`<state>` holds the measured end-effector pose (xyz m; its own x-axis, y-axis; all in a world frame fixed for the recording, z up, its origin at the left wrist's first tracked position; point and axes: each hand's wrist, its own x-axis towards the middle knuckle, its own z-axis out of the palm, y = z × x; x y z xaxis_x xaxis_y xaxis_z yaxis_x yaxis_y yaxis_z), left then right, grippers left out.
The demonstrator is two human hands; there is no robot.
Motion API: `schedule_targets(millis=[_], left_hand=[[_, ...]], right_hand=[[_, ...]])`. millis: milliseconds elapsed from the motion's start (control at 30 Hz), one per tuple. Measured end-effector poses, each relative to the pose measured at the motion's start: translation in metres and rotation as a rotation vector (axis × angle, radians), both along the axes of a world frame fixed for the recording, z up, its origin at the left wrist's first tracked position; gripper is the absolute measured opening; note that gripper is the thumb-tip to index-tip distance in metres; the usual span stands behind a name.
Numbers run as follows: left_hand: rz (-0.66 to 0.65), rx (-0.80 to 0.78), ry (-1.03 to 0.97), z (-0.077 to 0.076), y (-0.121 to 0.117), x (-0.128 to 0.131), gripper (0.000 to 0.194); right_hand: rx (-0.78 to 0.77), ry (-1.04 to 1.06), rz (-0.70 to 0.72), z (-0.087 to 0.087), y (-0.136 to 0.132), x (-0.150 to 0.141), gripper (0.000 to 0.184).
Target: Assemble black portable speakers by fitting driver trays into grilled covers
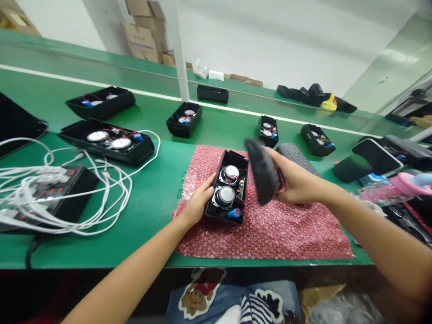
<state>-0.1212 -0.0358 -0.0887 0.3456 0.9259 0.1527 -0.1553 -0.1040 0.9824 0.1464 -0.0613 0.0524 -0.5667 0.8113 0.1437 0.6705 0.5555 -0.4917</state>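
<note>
A black open speaker housing point(243, 200) lies on a sheet of red bubble wrap point(216, 243), showing two round speaker drivers, a small green circuit board, red wires and a blue cylinder. My left hand point(197, 200) grips its left side, with fingers against the edge. To the right of the housing, my right hand point(293, 177) is closed around a dark rounded object point(261, 173) raised above the wrap. Motion blurs that object, and its kind is unclear. Behind my right hand lies a grey perforated cover point(297, 155), partly hidden.
More open speaker housings stand along the green bench, including one at left point(111, 141) and one at back point(185, 120). White cables point(114, 216) tangle over a black box point(79, 193) at left. A pink bottle point(388, 191) and a phone-like slab point(378, 153) are at right.
</note>
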Motion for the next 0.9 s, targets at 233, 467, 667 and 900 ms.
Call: schedule_targets(millis=[233,467,667,900], left_hand=[[0.033,-0.065,-0.092,-0.004,0.005,0.002,0.064],[0.099,-0.017,-0.05,-0.007,0.009,0.003,0.065],[0.132,0.005,-0.007,-0.011,0.009,0.004,0.058],[0.125,0.014,-0.007,-0.01,0.008,0.004,0.056]], right_hand=[[0.252,-0.814,0.506,-0.01,0.048,-0.055,0.095],[0.326,-0.871,0.651,-0.028,0.083,-0.072,0.091],[0.337,-0.84,0.673,-0.028,0.092,-0.062,0.101],[0.325,-0.849,0.694,-0.03,0.101,-0.07,0.104]])
